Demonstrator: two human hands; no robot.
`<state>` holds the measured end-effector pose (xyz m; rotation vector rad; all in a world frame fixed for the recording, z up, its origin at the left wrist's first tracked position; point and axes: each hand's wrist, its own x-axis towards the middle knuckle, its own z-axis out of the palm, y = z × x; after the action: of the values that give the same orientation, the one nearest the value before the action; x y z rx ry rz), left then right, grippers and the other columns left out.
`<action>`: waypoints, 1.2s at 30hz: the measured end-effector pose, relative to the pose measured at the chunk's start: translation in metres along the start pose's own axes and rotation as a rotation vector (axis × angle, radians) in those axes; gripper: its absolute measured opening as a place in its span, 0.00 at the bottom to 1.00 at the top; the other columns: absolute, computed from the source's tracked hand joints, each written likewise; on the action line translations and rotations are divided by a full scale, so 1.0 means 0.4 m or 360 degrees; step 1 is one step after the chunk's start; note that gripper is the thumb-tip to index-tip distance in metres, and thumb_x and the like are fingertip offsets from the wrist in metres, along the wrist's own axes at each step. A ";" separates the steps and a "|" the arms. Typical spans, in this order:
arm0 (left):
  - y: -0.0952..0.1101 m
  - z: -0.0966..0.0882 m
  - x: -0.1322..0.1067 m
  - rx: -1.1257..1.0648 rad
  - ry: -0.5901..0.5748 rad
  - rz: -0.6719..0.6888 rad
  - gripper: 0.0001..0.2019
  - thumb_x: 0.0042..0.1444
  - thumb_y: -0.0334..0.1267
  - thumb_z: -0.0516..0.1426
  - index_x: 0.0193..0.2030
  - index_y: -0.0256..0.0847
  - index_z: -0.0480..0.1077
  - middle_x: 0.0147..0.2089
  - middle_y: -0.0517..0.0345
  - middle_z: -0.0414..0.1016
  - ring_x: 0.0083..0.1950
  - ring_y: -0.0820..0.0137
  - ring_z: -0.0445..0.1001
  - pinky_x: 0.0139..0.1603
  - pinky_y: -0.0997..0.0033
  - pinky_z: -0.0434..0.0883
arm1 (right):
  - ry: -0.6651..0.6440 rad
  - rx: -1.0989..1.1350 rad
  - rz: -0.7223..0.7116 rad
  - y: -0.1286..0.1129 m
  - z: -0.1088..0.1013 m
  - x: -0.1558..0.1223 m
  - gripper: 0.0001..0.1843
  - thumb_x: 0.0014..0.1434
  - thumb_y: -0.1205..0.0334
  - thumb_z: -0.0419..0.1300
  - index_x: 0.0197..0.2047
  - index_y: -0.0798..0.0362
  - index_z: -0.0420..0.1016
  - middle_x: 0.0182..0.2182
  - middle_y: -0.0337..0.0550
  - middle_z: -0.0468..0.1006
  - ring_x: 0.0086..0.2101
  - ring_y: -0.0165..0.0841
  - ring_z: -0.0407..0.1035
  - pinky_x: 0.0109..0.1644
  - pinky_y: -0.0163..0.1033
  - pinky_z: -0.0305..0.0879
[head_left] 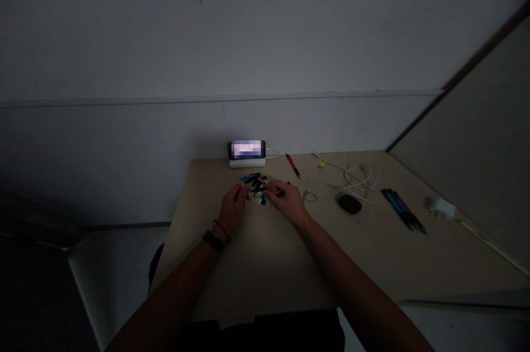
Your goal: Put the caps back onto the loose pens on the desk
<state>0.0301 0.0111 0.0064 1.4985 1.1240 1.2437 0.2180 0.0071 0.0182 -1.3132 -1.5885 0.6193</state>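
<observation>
A small bunch of black, blue and white pens or pen parts (pixel 256 189) lies on the beige tabletop (pixel 265 269), or is lifted slightly off it. My left hand (pixel 234 208) reaches it from the left, and my right hand (pixel 287 201) from the right. Fingers of both hands touch the bunch, but the dim light hides their grip. A dark band and a thin cord circle my left wrist. A red-and-black pen (pixel 292 166) lies just beyond my right hand.
A phone (pixel 247 149) with a pixelated screen stands on a white base at the back. To the right lie a white cable (pixel 358 179), a black oval object (pixel 349 204), several dark pens (pixel 403 209) and a white plug (pixel 441 208). Walls bound the back and right; a pale chair (pixel 111 280) stands left.
</observation>
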 end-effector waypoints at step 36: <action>0.027 0.008 -0.012 0.0348 -0.0308 0.0118 0.17 0.63 0.48 0.55 0.27 0.40 0.68 0.21 0.64 0.65 0.26 0.72 0.63 0.30 0.73 0.58 | 0.0439 0.1150 0.0451 -0.019 -0.024 0.019 0.20 0.46 0.50 0.73 0.40 0.51 0.79 0.36 0.43 0.82 0.31 0.34 0.76 0.35 0.42 0.79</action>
<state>0.0342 0.0039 0.0156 1.7976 1.1106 1.0239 0.2230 0.0102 0.0313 -1.0091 -0.8296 1.0199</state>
